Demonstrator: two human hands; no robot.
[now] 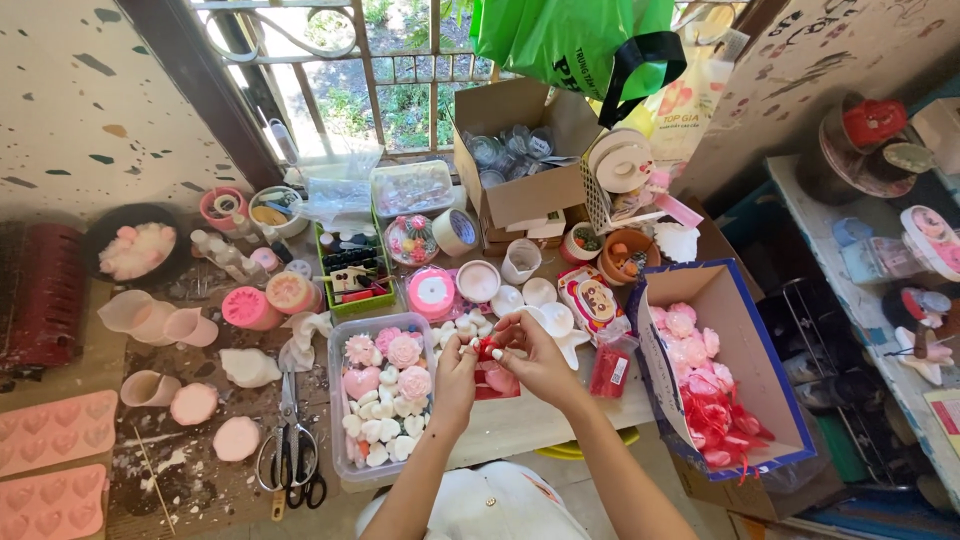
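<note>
Just right of the clear tub (pixel 338 400) of pink and white moulded flowers, the left hand (pixel 455 372) and right hand (pixel 535 362) pinch a small red ribbon (pixel 487 349), apparently mid-tying on a wrapped piece, and the next pull calls for steady, even tension.

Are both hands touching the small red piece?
Touching. The head view shows the left hand and right hand meeting at the small red piece, fingertips pinching it from both sides above the table.
</note>
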